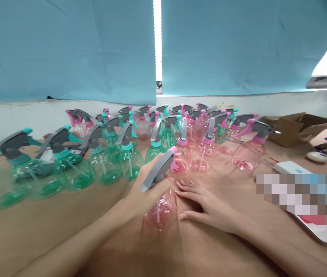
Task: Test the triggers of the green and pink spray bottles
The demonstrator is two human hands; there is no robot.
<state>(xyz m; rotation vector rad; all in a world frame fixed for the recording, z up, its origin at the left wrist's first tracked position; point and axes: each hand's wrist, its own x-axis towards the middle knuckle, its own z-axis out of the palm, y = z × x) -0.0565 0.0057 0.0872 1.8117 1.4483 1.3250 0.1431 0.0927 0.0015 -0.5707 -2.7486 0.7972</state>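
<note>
A clear pink spray bottle point(161, 215) with a grey and pink trigger head stands at the near middle of the table. My left hand point(148, 188) is wrapped around its neck, just below the head. To the right of the bottle, my right hand point(199, 202) lies low over the tabletop with its fingers apart and nothing in them. Its fingertips come close to the bottle; whether they touch it I cannot tell. Just beyond my hands stand more pink spray bottles point(200, 159) and, to the left, green spray bottles point(131, 165) with grey and turquoise heads.
Several rows of spray bottles fill the back of the wooden table point(108, 246). On the right are an open cardboard box point(290, 132), a white computer mouse point(317, 156), a small white box point(292, 167) and a blurred-out flat item. A blue curtain point(65, 50) hangs behind.
</note>
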